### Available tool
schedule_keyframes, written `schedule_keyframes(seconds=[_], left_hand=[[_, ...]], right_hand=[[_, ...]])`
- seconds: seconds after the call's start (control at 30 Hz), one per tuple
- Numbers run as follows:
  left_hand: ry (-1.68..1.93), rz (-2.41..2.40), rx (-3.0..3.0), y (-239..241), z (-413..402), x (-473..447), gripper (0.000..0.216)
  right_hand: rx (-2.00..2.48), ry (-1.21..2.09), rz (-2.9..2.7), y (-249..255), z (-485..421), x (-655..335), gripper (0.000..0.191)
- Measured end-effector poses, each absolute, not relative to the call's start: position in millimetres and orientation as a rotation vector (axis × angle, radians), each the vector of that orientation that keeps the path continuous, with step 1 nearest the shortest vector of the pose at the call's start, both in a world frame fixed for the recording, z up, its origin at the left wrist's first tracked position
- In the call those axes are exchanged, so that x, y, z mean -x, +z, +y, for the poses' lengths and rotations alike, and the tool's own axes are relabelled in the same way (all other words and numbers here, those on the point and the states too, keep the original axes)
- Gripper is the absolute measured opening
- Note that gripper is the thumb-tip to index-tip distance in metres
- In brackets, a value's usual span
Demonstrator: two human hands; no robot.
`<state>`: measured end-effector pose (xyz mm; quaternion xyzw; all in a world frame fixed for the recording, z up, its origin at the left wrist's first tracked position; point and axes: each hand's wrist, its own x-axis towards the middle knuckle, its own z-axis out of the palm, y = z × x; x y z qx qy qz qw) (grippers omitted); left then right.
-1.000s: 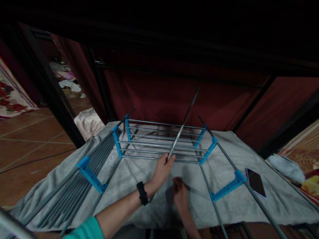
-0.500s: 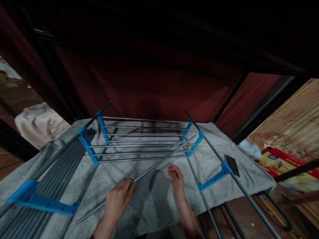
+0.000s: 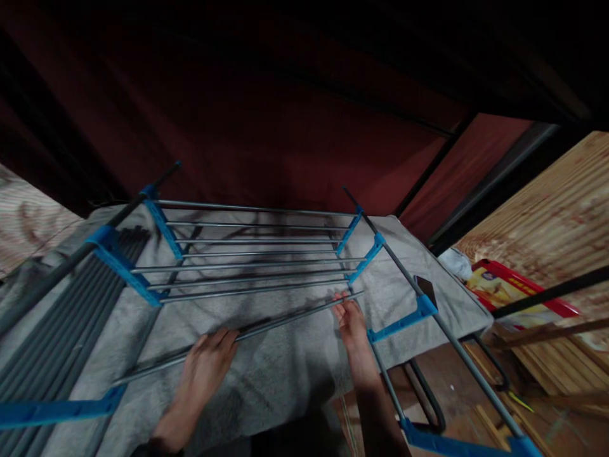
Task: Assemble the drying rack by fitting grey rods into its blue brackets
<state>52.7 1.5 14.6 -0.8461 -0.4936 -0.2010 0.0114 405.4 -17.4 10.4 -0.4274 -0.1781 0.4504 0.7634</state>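
The left hand [image 3: 209, 362] is closed round a loose grey metal tube [image 3: 280, 322], which slants between the side poles [image 3: 399, 265] of the blue-bracketed rack [image 3: 259, 241], nearer the person than its rungs. The right hand [image 3: 351, 320], fingers loosely extended, meets the tube's right end. A smartphone [image 3: 427, 289] lies just right of the rack.

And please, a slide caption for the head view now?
Left hand grips a grey rod, right hand near one end, with blue rack brackets on both sides.
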Motion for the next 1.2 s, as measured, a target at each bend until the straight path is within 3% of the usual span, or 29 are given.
schedule_keyframes(seconds=[0.33,0.6,0.77,1.2], left_hand=[[-0.664,-1.658,2.415,15,8,-31,0.037],[-0.87,-1.976,2.068,15,10,-26,0.033],[-1.079,-2.091,1.875,8,17,-25,0.026],[-1.148,-2.225,1.876,-3,8,-18,0.025]], right_hand=[[0.964,0.916,-0.192,-12,-12,-428,0.024],[1.051,0.813,-0.184,-16,-15,-428,0.054],[1.069,0.808,-0.18,-16,-17,-426,0.046],[1.052,0.709,-0.169,-30,-23,-432,0.029]])
